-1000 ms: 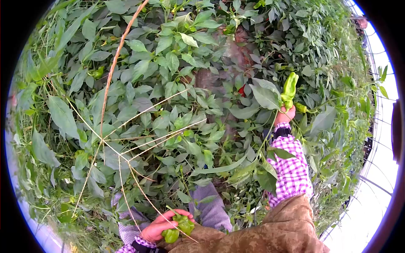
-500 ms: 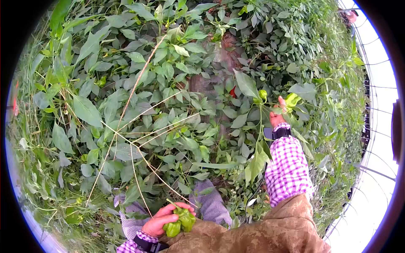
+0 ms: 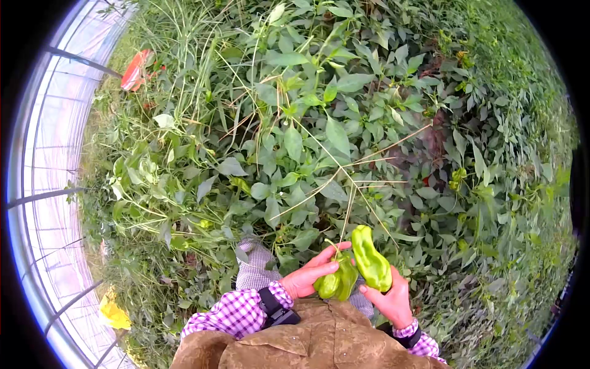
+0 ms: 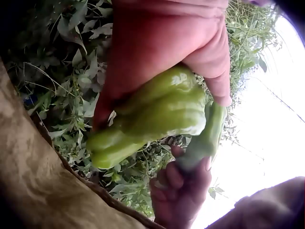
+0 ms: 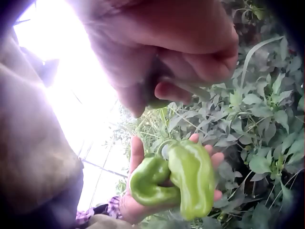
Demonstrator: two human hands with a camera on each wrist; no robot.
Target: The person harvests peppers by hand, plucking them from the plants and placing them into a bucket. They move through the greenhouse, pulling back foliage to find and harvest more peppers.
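Cradling two green peppers (image 3: 345, 281), the left hand (image 3: 310, 275) is spread wide, likely to balance both; just beside, the right hand (image 3: 395, 301) grips a long pepper (image 3: 370, 258) by one end.

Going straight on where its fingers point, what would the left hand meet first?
Probably the long green pepper held in the right hand, just ahead of the left hand in the head view. Depth is unclear, so it might pass above or below that pepper.
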